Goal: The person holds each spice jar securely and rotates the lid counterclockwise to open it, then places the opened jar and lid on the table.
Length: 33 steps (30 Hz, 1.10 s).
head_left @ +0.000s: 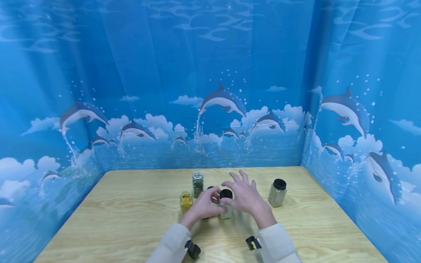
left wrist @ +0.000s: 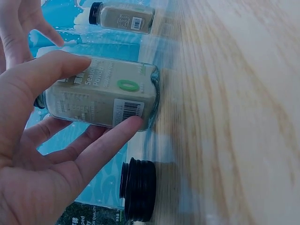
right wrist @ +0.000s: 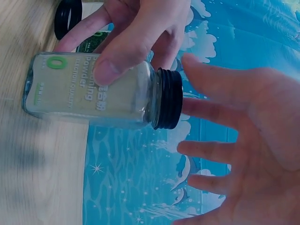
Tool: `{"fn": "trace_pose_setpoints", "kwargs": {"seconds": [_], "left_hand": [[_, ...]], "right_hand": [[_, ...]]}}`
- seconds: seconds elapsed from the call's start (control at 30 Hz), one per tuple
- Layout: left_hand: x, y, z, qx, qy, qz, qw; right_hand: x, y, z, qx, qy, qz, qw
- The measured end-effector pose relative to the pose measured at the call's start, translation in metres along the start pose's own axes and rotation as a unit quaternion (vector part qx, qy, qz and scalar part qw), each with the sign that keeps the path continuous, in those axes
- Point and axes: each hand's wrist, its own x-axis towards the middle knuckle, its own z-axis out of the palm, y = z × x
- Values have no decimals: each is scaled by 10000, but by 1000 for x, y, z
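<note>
A clear glass jar of pale seasoning powder point(left wrist: 101, 93) with a black lid point(right wrist: 169, 99) stands upright between both hands. My left hand point(head_left: 207, 205) holds it by the body, thumb on one side and fingers on the other. Beside the lid, my right hand point(head_left: 247, 197) has its fingers spread and mostly straight. Its thumb and index finger are close to the lid; whether they touch it I cannot tell. A loose black lid point(left wrist: 142, 189) rests on the table near the left hand. The left hand partly hides another black item point(head_left: 210, 187).
Left of the hands stand a lidless jar of yellow powder point(head_left: 186, 200) and a lidless jar of green flakes point(head_left: 198, 184). A black-lidded jar of pale powder point(head_left: 277, 192) stands to the right on the wooden table point(head_left: 131, 219). A blue dolphin curtain point(head_left: 164, 91) surrounds the table.
</note>
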Motion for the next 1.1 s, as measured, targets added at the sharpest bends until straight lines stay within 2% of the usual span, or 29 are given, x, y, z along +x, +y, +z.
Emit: {"fn": "trace_pose_setpoints", "kwargs": {"seconds": [0.2, 0.47, 0.67, 0.9, 1.1], "left_hand": [[0, -1, 0, -8, -3, -30, 10000], [0, 0, 0, -65, -21, -64, 10000], [0, 1, 0, -45, 14, -44, 10000], [1, -1, 0, -145, -72, -150, 9998], [1, -1, 0, -129, -88, -165, 9997]], "right_hand": [[2, 0, 2, -230, 270, 107, 9993], [2, 1, 3, -290, 365, 93, 9989], [2, 0, 3, -255, 170, -6, 9995], [1, 0, 1, 30, -150, -89, 9998], [-1, -1, 0, 124, -248, -96, 9996]]}}
